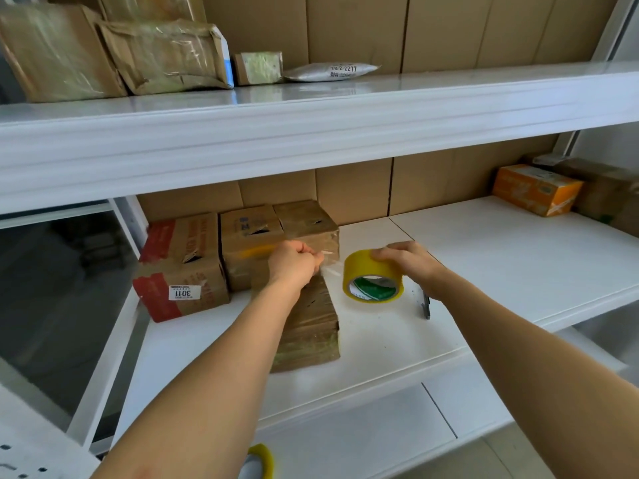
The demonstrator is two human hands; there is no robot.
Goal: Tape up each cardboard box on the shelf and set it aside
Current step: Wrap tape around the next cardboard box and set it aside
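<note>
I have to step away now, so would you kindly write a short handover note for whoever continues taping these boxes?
Left hand pinches the pulled tape end above the front box.
Right hand grips the yellow tape roll beside that box.
Three boxes stand at the back left of the shelf.
Done: a strip is drawn out.
Left: lay it on the box, cut it, set the box aside.

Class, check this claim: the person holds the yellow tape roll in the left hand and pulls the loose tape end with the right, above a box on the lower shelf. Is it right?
The hands are swapped. In the head view the right hand holds the yellow tape roll and the left hand pinches the tape end, above the box on the lower shelf.
</note>
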